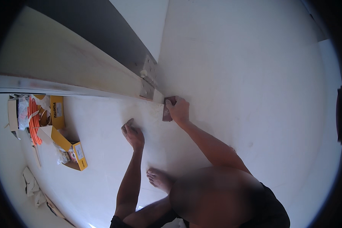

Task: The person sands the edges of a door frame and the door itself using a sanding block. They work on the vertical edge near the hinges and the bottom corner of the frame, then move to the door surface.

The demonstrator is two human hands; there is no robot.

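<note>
My right hand (178, 109) grips a flat reddish-brown pad (167, 116), which looks like abrasive paper, against the lower end of a pale board (83, 66), perhaps a door or frame edge. Just above the pad, a metal hinge (148, 79) is fixed on the board, dusted pale. My left hand (132, 133) is left of the pad, over the white floor (231, 95), with its fingers curled; whatever they may hold is hidden. My bare foot (157, 178) shows below, between my forearms.
At the left lie open yellow boxes (57, 112) with plastic bags and a coil of orange hose (34, 121). Pale crumpled pieces (32, 182) and strips lie along the lower-left wall. A dark object (339, 114) stands at the far right edge. The board runs across the upper left.
</note>
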